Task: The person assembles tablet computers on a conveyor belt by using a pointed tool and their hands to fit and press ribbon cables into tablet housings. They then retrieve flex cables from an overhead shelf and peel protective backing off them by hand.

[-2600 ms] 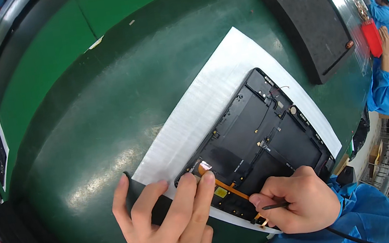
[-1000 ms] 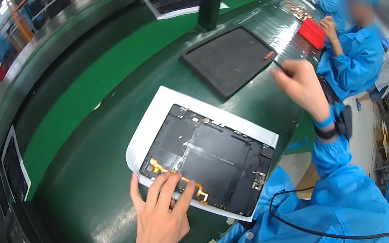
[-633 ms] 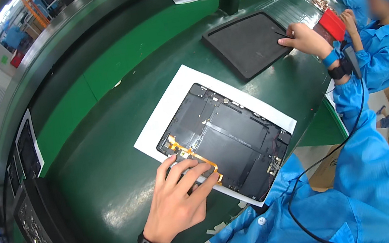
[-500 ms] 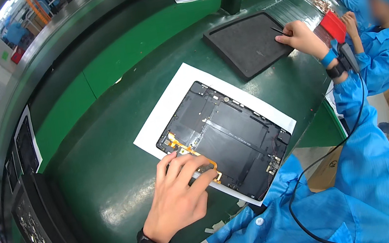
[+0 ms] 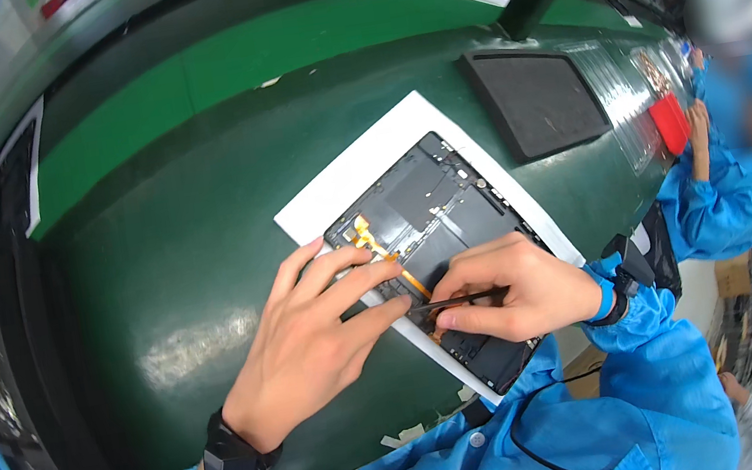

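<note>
Head view: the shell [image 5: 408, 199] is lying on a white sheet [image 5: 351, 175] at 2 o'clock from your left hand [image 5: 303, 343], whose fingers are spreading over its 9 o'clock edge. Your right hand [image 5: 522, 286] is pinching a black tool [image 5: 465, 299] over it, the orange ribbon [image 5: 362, 231] extending toward 10 o'clock.

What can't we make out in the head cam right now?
- Head: part of the orange cable, covered by fingers of the left hand and right hand.
- Head: whether the tool touches the cable; tip too small, dark on dark.
- Head: part of the housing, behind the right hand.
- Head: what the coppery pieces are; too small.
</note>
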{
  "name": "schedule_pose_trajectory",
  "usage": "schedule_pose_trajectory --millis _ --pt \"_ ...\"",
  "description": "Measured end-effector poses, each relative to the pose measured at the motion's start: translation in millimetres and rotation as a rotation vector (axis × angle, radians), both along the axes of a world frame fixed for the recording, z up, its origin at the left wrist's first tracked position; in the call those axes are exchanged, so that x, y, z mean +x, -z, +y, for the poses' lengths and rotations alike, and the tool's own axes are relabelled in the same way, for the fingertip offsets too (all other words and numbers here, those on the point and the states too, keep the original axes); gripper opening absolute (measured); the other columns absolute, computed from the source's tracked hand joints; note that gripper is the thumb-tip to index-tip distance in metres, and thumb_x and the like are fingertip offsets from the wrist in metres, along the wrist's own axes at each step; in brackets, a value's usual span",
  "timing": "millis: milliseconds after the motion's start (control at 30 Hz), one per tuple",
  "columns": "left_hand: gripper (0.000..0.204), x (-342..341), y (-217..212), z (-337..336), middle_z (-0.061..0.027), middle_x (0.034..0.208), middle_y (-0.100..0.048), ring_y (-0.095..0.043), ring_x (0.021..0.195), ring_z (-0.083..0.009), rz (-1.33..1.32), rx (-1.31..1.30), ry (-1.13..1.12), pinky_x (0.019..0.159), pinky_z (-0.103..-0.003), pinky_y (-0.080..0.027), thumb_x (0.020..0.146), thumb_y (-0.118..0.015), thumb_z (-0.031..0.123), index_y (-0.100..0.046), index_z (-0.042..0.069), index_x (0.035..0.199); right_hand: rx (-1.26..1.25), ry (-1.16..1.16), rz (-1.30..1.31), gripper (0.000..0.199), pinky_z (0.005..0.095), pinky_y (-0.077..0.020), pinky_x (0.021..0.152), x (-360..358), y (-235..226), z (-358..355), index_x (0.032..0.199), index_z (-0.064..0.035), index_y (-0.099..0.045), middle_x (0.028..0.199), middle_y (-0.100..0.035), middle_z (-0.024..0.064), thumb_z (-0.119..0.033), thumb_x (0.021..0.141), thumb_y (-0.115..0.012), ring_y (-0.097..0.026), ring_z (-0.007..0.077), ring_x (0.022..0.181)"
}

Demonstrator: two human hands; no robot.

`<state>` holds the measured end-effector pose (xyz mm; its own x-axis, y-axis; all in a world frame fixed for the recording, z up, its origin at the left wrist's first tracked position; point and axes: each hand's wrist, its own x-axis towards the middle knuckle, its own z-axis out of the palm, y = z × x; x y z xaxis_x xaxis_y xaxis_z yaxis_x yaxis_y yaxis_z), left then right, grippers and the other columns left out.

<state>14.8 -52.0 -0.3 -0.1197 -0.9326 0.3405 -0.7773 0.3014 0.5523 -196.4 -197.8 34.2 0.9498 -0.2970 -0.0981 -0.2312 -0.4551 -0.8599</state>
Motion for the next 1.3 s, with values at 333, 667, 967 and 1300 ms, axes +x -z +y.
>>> schedule_pose_trajectory --millis 333,667,967,1300 --pt "0.037 -5.3 6.7 4.3 0.0008 0.125 -0.067 -0.057 0.121 -0.0261 -0.027 -0.019 -0.049 0.107 -0.050 -0.043 0.068 -0.076 0.000 -0.076 0.015 0.103 -0.164 -0.057 -0.089 0.016 0.0356 -0.0553 0.061 0.0 11.9 9.2 0.100 0.0037 -0.069 0.085 -0.070 0.0134 -0.004 0.087 -0.076 -0.071 0.0266 0.072" --pt "0.025 0.8 5.0 -2.7 0.0021 0.115 -0.072 -0.060 0.114 -0.0246 0.124 0.001 -0.083 0.101 -0.044 -0.042 0.074 -0.075 0.002 -0.077 0.013 0.097 -0.742 -0.422 -0.164 0.017 0.0321 -0.0401 0.036 18.7 16.6 22.7 0.076 0.0003 -0.051 0.063 -0.045 0.0100 -0.007 0.073 -0.066 -0.052 0.0185 0.042" --pt "0.026 -5.4 5.4 -0.4 -0.0025 0.115 -0.073 -0.062 0.113 -0.0259 0.033 -0.042 -0.072 0.102 -0.048 -0.044 0.073 -0.071 -0.003 -0.075 0.006 0.097 -0.248 -0.265 -0.260 0.010 0.0318 -0.0513 0.054 15.7 21.3 -11.5 0.088 0.0023 -0.063 0.073 -0.062 0.0135 -0.006 0.083 -0.065 -0.067 0.0247 0.063" --pt "0.027 -23.8 -9.8 1.9 -0.0053 0.117 -0.065 -0.058 0.112 -0.0275 0.153 0.071 0.050 0.100 -0.046 -0.038 0.073 -0.074 0.003 -0.074 0.010 0.099 -0.514 0.978 -0.135 0.030 0.0199 -0.0326 0.048 -81.4 -1.0 -192.3 0.103 0.0002 -0.075 0.079 -0.068 -0.0011 -0.028 0.101 -0.065 -0.049 0.0025 0.057"
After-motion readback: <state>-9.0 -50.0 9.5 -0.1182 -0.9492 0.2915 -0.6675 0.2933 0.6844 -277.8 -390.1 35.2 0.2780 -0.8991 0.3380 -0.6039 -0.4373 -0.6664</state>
